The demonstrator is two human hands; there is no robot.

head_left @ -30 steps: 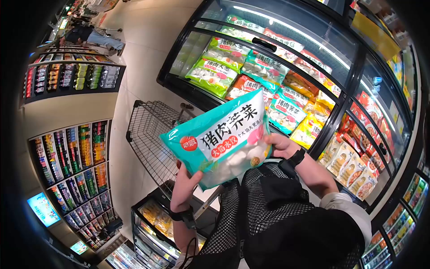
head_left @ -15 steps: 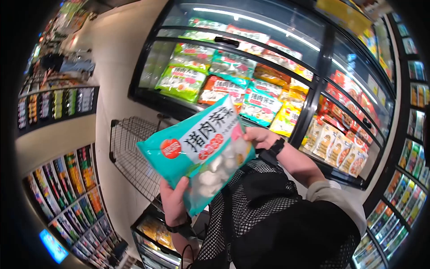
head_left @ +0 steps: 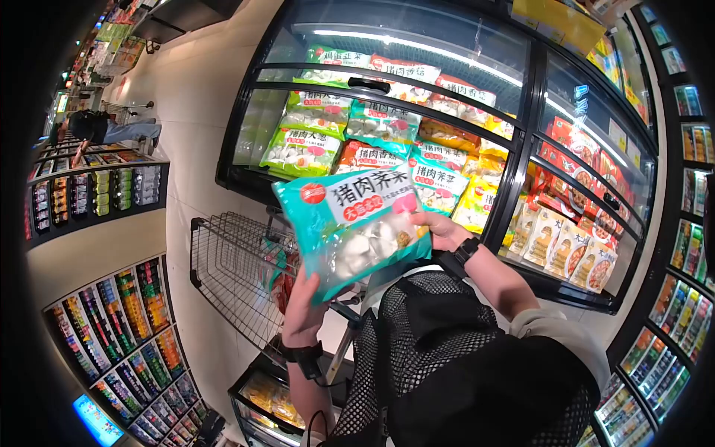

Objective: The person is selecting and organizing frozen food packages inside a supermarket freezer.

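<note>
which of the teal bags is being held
The teal bag in front of the freezer, gripped by the left hand and right hand, unlike the teal bags lying inside.

Dumpling bag (head_left: 339, 223): teal plastic, white label panel (head_left: 372, 195), clear window onto white dumplings (head_left: 359, 251)
Pose: from here I see it tilted, printed front toward me
Held: between my left hand (head_left: 302, 309) and right hand (head_left: 445, 232)

- White strip light (head_left: 350, 34) glows brightly inside the freezer (head_left: 530, 104).
- Lens distortion bows the left shelves (head_left: 134, 358); corners fall to black.
- Screen (head_left: 97, 419) at lower left glares bluish.
- Teal bag (head_left: 316, 235) is sharp; far-left background looks soft.
</note>
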